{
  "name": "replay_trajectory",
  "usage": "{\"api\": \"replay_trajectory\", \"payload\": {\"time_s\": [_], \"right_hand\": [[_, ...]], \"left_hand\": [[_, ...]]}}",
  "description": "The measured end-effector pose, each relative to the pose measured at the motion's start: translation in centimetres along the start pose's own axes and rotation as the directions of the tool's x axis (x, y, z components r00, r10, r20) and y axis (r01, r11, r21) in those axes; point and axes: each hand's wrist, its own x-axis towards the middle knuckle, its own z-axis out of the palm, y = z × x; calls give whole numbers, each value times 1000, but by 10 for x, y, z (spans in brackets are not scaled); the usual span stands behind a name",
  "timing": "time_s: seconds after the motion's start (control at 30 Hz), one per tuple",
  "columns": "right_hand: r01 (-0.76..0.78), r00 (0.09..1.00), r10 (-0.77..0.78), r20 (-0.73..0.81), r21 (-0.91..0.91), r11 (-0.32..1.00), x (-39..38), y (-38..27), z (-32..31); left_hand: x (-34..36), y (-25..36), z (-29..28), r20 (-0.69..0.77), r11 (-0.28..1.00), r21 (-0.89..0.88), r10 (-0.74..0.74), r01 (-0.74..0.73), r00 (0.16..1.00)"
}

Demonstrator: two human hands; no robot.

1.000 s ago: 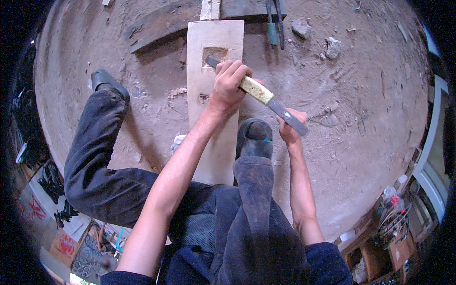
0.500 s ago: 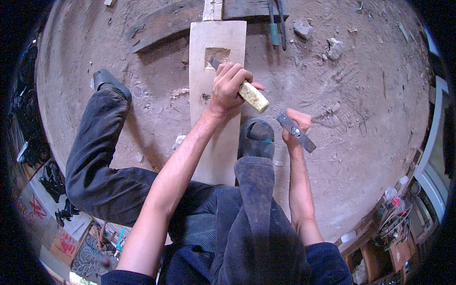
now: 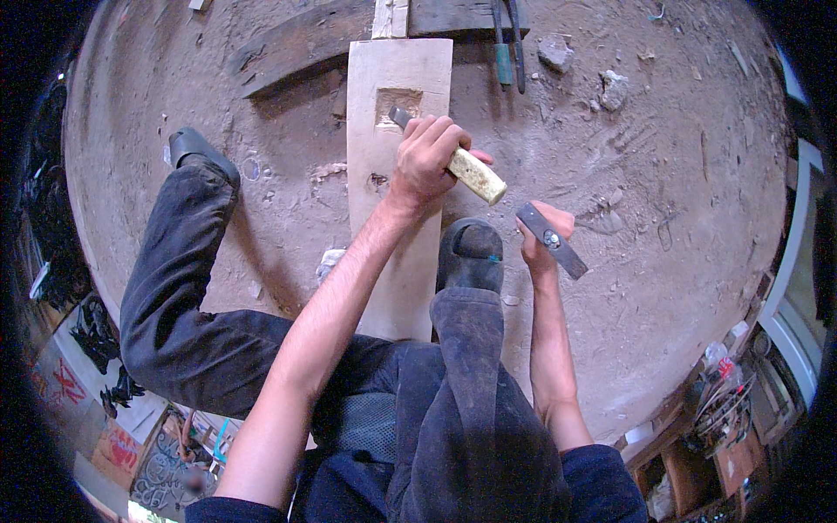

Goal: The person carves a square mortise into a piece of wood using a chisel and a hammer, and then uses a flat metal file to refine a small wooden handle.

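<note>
Presently on view from my remote post, by item:

Left hand (image 3: 427,157): one, fingers wrapped around a chisel (image 3: 478,176). Handle pale yellow, scuffed with dark marks, its butt pointing to the lower right; grey blade slanting to the upper left, tip within the outline of a squarish recess (image 3: 390,96). Whether the edge bears on the wood, I cannot tell.

Right hand (image 3: 558,223): one, closed on a hammer (image 3: 553,241). I see the grey metal head nearly end-on, the handle mostly hidden beneath it. Head near the chisel's butt, a gap showing between.

Board (image 3: 401,65): pale, long, running from between the legs away from the wearer; recess cut toward its far end, a dark knot (image 3: 377,180) nearer.

Dark plank (image 3: 301,52): lying crosswise at the board's far end, with a narrow pale wood strip (image 3: 391,19) over it.

Long-handled tool (image 3: 504,63): one green grip, one dark arm, beside the board's far right corner.

Stones: a grey lump (image 3: 555,52) and a paler one (image 3: 614,89), on the dusty floor (image 3: 680,218).

Footwear: right shoe (image 3: 471,270), dark, just beside the board; left shoe (image 3: 202,150), well apart.
</note>
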Motion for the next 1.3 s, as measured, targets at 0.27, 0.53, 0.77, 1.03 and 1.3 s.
{"api": "replay_trajectory", "payload": {"time_s": [0.27, 0.53, 0.77, 1.03, 1.3], "right_hand": [[49, 998, -53, -39, -118, 992, 7, -11, 9], [-208, 961, 244, -133, 234, 950, -9, -15, 6], [-120, 992, 117, -38, -96, 988, -15, -6, 4], [-158, 978, 168, -124, 85, 984, -15, -9, 9], [-167, 978, 169, -124, 27, 986, -15, -4, 6]], "left_hand": [[1, -1, 0, 8, 1000, 1, -6, 6, 1000], [0, -3, -3, -75, 1000, 6, -20, 20, 997], [-1, -3, -8, -65, 998, 5, 57, -57, 996], [-1, -3, -3, -11, 999, -6, 44, -44, 999], [-1, -5, 0, -33, 1000, 23, 18, -17, 999]]}}
